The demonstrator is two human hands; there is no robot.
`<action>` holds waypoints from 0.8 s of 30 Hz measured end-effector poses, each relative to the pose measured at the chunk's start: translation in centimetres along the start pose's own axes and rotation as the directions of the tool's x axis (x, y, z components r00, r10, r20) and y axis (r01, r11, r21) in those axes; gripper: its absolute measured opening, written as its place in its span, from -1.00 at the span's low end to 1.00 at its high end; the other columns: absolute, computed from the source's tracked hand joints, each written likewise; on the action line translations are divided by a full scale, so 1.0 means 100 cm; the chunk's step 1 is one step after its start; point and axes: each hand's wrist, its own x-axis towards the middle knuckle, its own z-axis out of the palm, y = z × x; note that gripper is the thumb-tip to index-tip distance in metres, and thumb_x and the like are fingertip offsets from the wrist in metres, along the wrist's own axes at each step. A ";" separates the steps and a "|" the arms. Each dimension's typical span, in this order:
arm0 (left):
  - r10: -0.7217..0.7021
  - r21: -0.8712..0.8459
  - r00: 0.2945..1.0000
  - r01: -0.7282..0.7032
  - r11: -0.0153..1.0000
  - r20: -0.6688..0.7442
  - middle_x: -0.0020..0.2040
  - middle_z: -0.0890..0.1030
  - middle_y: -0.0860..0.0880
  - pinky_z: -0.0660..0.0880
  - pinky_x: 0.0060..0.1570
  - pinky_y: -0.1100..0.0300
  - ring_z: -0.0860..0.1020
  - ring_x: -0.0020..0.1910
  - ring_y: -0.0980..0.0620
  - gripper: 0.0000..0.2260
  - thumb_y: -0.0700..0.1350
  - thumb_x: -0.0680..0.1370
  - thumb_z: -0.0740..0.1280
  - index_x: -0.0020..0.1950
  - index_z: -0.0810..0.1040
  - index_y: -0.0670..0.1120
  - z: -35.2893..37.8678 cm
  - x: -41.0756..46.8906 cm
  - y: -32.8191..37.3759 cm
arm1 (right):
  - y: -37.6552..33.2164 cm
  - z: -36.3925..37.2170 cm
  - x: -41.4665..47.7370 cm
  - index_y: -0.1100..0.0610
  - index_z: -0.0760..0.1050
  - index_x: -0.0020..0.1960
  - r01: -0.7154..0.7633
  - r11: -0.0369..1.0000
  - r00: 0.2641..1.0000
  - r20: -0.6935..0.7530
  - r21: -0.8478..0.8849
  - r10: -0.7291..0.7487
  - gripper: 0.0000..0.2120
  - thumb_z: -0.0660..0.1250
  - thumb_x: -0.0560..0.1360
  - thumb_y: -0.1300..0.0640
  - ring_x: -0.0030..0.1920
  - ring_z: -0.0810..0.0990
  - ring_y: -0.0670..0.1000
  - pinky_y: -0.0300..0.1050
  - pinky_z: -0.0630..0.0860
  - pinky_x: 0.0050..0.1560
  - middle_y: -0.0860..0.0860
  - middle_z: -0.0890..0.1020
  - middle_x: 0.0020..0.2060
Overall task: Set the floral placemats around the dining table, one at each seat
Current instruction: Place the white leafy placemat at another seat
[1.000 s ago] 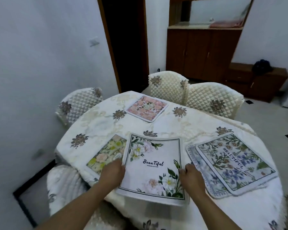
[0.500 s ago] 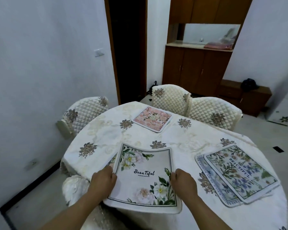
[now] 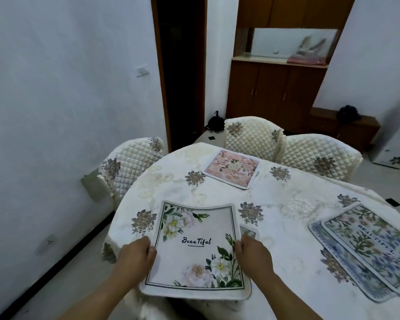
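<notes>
A white placemat with green and white flowers and the word "Beautiful" [image 3: 195, 245] is held over the near edge of the round table [image 3: 284, 209]. My left hand [image 3: 138, 255] grips its left side and my right hand [image 3: 252, 254] grips its right side. A corner of another mat [image 3: 248, 232] peeks out from under it. A pink floral placemat [image 3: 232, 168] lies flat at the far seat. At the right, a green and blue floral mat [image 3: 370, 243] lies stacked on a blue-bordered mat [image 3: 346, 273].
Three quilted cream chairs stand around the table: one at the left [image 3: 129, 162] and two at the back [image 3: 252, 137] [image 3: 319, 155]. A white wall is close on the left. A dark doorway [image 3: 183, 72] and a brown cabinet [image 3: 277, 88] are behind.
The white placemat in both hands has shifted left over the yellow-green mat, now almost covering it. My view has risen and pulled back from the table.
</notes>
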 end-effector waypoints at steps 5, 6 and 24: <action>0.136 0.012 0.989 -0.137 0.991 0.058 -0.48 0.37 0.02 0.23 -0.37 0.09 0.47 -0.43 -0.11 -0.78 0.01 0.45 0.15 -0.38 0.28 -0.01 -0.022 0.042 -0.041 | -0.052 0.018 -0.011 0.03 0.39 -0.16 -0.072 0.997 0.997 -0.039 0.011 0.073 -0.74 0.05 0.60 -0.05 -0.27 0.54 0.05 -0.11 0.38 -0.30 -0.01 0.54 -0.31; 0.151 0.012 0.987 -0.152 0.988 0.061 -0.47 0.39 0.02 0.24 -0.36 0.09 0.47 -0.42 -0.10 -0.78 0.01 0.45 0.15 -0.38 0.29 -0.01 -0.027 0.051 -0.044 | -0.058 0.019 -0.012 0.04 0.40 -0.15 -0.083 0.997 0.996 -0.044 0.007 0.083 -0.74 0.05 0.60 -0.04 -0.24 0.57 0.07 -0.11 0.38 -0.29 0.01 0.56 -0.29; 0.158 -0.035 0.980 -0.155 0.987 0.123 -0.52 0.31 -0.02 0.18 -0.47 0.14 0.35 -0.53 0.02 -0.72 0.00 0.47 0.17 -0.39 0.17 0.01 -0.035 0.193 -0.144 | -0.150 0.075 0.107 -0.03 0.30 -0.24 -0.082 0.997 0.994 -0.070 0.015 0.083 -0.73 0.06 0.60 -0.07 -0.35 0.41 -0.02 -0.10 0.27 -0.33 -0.10 0.35 -0.43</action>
